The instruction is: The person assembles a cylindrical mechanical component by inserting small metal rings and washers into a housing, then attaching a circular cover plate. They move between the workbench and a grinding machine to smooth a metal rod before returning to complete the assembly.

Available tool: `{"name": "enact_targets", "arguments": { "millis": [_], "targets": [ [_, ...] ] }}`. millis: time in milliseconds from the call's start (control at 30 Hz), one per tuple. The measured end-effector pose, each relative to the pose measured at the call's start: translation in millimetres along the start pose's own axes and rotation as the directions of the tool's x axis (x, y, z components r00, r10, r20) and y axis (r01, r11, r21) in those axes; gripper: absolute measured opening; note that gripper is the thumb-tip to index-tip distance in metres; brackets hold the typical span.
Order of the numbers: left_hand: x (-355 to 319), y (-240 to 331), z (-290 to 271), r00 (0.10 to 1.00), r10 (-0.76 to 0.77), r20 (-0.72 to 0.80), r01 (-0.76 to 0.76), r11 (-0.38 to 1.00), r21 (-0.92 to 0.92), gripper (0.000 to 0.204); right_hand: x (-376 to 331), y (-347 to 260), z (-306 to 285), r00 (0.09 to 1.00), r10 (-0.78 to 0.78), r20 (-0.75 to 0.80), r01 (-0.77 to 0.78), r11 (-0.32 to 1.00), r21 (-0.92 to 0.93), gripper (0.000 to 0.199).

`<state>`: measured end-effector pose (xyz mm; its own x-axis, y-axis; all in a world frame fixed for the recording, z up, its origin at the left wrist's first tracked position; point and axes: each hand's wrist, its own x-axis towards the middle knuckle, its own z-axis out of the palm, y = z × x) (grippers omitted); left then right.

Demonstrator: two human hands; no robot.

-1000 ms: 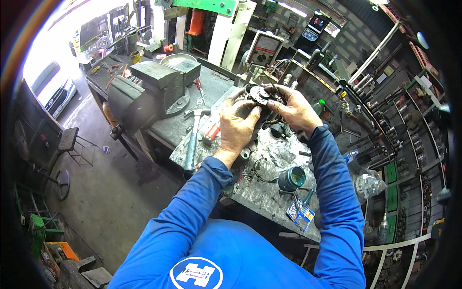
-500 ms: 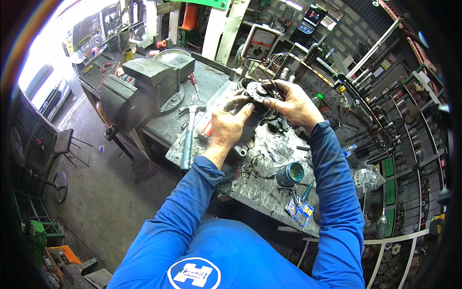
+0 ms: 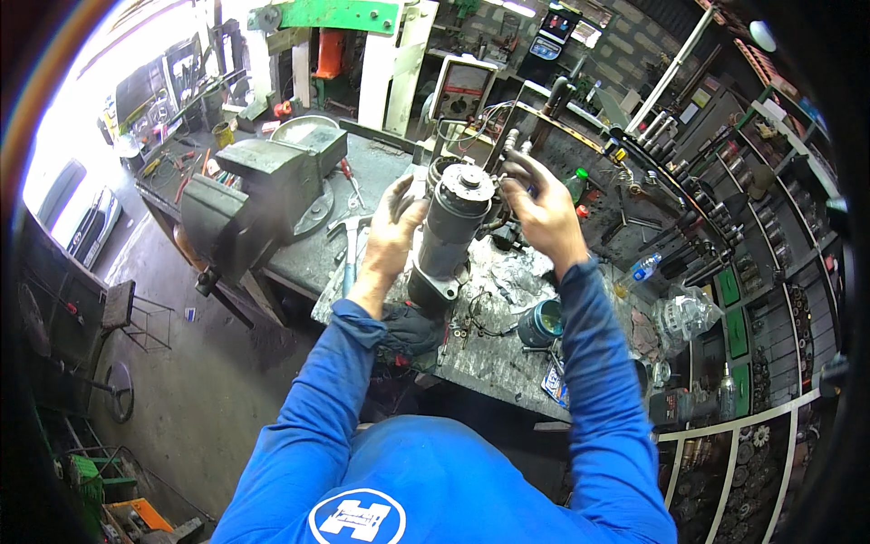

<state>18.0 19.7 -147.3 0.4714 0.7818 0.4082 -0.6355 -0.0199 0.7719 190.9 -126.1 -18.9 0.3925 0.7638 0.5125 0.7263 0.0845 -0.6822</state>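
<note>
A dark cylindrical motor body [image 3: 446, 231], like a starter motor, stands upright on the bench, with a flanged foot at its lower end. A round silver plate [image 3: 468, 181] with a raised centre sits on its top. My left hand [image 3: 390, 240] is beside the motor on the left, thumb and fingers apart, with nothing seen in it. To the right of the plate, my right hand [image 3: 546, 216] hovers with its fingers bent and parted from the thumb; it appears to hold nothing. Dark wiring or brackets show behind the motor top, partly hidden by it.
A large bench vise [image 3: 263, 181] stands to the left, near a hammer [image 3: 352, 238] and a red-handled screwdriver [image 3: 352, 179]. An open tin [image 3: 541, 324] stands near the bench's front edge. A dark cloth [image 3: 412, 334] lies by the motor's foot. Tool racks [image 3: 725, 218] line the right.
Both hands have drawn apart from the round plate they were holding, one to each side. The plate now sits on top of the motor. The view has shifted slightly.
</note>
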Motion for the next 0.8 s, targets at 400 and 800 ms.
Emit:
{"name": "enact_targets", "arguments": {
  "millis": [400,800],
  "targets": [
    [143.9,-68.4,8.8,0.559,-0.790,0.253,0.787,0.601,0.141,0.049,-194.7,7.1,108.0,0.998,0.062,-0.017,-0.062,0.998,-0.013,0.020],
    [153.4,-104.8,-27.1,0.475,-0.861,-0.181,0.805,0.343,0.484,0.048,-351.6,19.5,62.3,0.735,0.676,-0.052,-0.674,0.737,0.043,0.026]
  ]
}}
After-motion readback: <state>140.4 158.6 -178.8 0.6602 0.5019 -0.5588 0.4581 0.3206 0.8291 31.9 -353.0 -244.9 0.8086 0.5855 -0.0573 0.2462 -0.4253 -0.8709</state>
